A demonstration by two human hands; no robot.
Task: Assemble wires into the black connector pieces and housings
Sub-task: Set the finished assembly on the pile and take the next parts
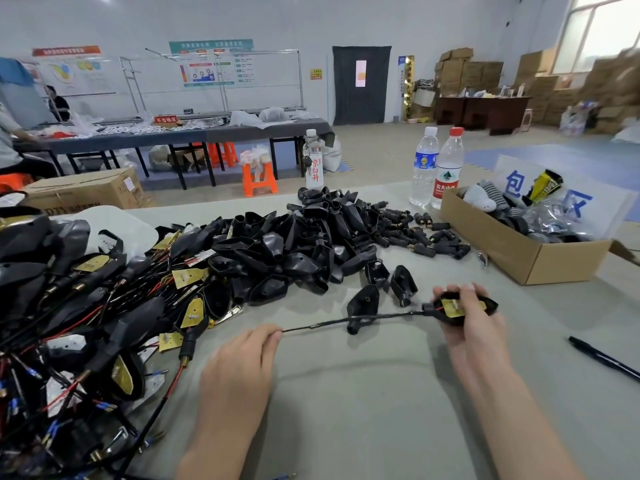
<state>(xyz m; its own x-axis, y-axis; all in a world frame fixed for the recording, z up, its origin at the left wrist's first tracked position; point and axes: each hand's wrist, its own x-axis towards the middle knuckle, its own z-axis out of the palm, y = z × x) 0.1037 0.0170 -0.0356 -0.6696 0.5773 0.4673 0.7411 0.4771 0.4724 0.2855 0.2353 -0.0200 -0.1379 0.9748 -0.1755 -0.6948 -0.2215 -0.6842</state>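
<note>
- Nearest, low centre: left hand [240, 368], fingers close together, tips pinched on the free end of a thin black wire [318, 326].
- To the right, over the table [346, 403]: right hand [474, 329], fingers curled around a black housing [490, 304], thumb along its near side; gold board [452, 307] visible inside the housing.
- Wire stretched almost straight from hand to hand, its right end entering the housing; black connector [355, 325] threaded on it about midway, hanging just below the line.
- Just behind the wire: three loose housings [403, 284] on the table, apart from the main heap.
- Further back, centre: big heap [294, 244] of empty black housings; along its right edge, small connectors [412, 233] with brass tips.
- Left side: tangle [86, 323] of wired pieces, with black and red leads, gold boards and blue terminals.
- Right edge: black pen [602, 358] flat on the table, well apart from the right hand.
- Behind the pen: open cardboard box [519, 258] of bagged parts; two bottles [424, 164] upright just beside its far left corner; third bottle [314, 161] upright behind the heap.
</note>
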